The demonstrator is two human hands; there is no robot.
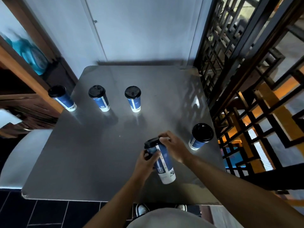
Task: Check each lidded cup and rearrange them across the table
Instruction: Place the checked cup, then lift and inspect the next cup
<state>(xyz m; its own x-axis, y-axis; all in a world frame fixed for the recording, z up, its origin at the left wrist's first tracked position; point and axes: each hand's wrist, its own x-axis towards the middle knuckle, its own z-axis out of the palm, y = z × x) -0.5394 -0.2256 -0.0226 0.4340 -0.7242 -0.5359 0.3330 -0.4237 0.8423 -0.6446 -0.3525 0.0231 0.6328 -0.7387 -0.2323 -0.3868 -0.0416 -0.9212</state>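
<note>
From the head view, five tall tapered paper cups, blue over white with glossy black plastic lids, are in sight. One, the held cup (162, 163), is tilted above the near middle of the brushed metal table (92, 153): the left hand (144, 162) wraps its upper wall, the right hand (174, 147) pinches its lid (152, 142). Three cups (63, 98) (99, 98) (133, 98) stand in a far row, one cup (199, 136) near the right edge. A dark wooden lattice screen (243, 79) flanks the table; pale wall (139, 30) behind, black floor tiles (41, 211) below.
</note>
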